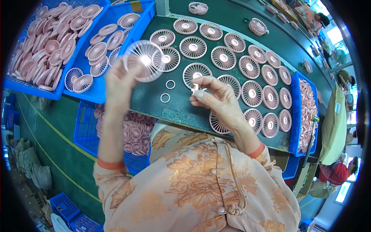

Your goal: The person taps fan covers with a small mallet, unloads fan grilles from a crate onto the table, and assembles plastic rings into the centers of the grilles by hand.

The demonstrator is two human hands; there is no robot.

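Note:
My left hand (119,79), blurred by motion, grips a round pink fan grille (154,71) by its edge, above the left part of the green table (148,101). Between the thumb and fingers of my right hand (218,98) is a small pale plastic piece (195,89), its shape partly covered by the fingertips. Behind that hand a pink grille (197,71) lies flat, one of several laid out in rows across the table. Two small pale rings, an upper ring (170,80) and a lower ring (160,98), lie between my hands.
At the left, a blue crate (58,94) is heaped with pink round parts, beside a blue tray (145,19) of grilles. A lower blue crate (81,129) stands under the table edge. At right is a blue bin (296,112) of small pink pieces. Beyond runs a green conveyor (232,15); people sit farther off.

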